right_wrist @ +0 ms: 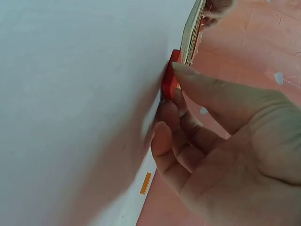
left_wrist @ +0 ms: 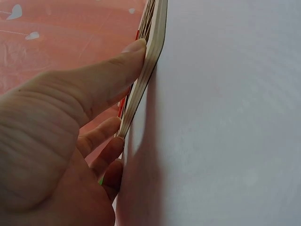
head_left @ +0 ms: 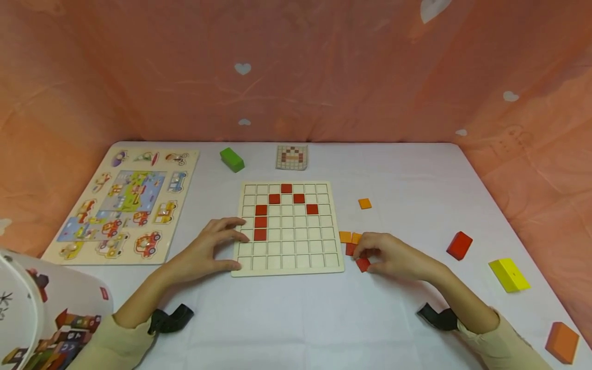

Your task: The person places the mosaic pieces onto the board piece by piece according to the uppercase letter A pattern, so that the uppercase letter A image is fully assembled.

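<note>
A pale square grid board (head_left: 296, 264) lies mid-table, with several red tiles (head_left: 261, 222) set in its cells as a peak with a longer left side. My left hand (head_left: 210, 246) rests at the board's left edge, fingers spread and fingertips on its rim; the left wrist view shows the thumb (left_wrist: 127, 61) touching the edge. Just right of the board, my right hand (head_left: 393, 257) pinches a red square tile (right_wrist: 171, 77) between thumb and fingers, low over the cloth. Beside those fingers lie another red tile (head_left: 351, 249) and two orange tiles (head_left: 345, 237), partly covered.
A small pattern card (head_left: 292, 158) and a green block (head_left: 232, 160) lie behind the board. A vehicle puzzle board (head_left: 178, 169) and a white bucket (head_left: 78, 288) stand left. One orange tile (head_left: 365, 203) lies apart. Red (head_left: 460, 245), yellow (head_left: 510, 275) and orange (head_left: 562, 343) blocks sit right.
</note>
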The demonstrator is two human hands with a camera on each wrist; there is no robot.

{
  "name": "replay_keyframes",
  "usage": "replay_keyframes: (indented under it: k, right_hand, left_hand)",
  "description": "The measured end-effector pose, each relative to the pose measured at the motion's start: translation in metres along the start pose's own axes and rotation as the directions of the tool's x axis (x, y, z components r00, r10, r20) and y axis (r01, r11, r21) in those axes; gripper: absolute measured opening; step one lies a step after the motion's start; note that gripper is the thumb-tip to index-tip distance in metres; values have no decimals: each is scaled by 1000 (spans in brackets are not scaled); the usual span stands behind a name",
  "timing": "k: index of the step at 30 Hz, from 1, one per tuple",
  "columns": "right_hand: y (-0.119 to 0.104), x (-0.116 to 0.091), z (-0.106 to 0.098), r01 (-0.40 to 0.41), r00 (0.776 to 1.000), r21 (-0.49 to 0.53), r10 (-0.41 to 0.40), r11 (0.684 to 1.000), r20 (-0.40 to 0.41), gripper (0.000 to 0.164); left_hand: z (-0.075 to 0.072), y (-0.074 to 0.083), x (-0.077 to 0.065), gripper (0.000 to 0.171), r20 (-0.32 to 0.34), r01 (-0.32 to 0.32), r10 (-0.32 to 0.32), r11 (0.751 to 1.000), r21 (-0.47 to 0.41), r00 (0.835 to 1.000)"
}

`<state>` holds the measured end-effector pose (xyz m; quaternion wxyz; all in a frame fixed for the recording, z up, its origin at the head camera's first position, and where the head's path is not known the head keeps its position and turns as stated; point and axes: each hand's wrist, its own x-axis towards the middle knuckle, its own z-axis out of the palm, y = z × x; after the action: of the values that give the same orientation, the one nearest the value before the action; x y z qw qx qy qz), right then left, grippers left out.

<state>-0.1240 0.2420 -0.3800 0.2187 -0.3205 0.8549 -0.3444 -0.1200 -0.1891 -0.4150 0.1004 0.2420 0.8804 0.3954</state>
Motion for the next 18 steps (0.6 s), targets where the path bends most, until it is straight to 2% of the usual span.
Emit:
replay_keyframes:
  k: [4,9,13,18]
  right_hand:
    - [0,0,0,16,1000,-21,-15,1000,12,27]
    - [-2,10,-3,7,999,28,-6,1000,-34,19]
    - [-7,30,-7,2,997,71,4,997,-80,17]
    - [-12,65,-15,28,992,112,-14,993,-122,15]
  left_hand:
    - [0,0,0,42,-1,-1,1,1000,-2,1000]
    - [1,-2,0,42,-8,-14,14,1000,7,1000]
    - [1,-3,0,43,-6,-7,7,1000,4,1000]
    - [1,-3,1,43,0,-2,2,1000,-2,1000]
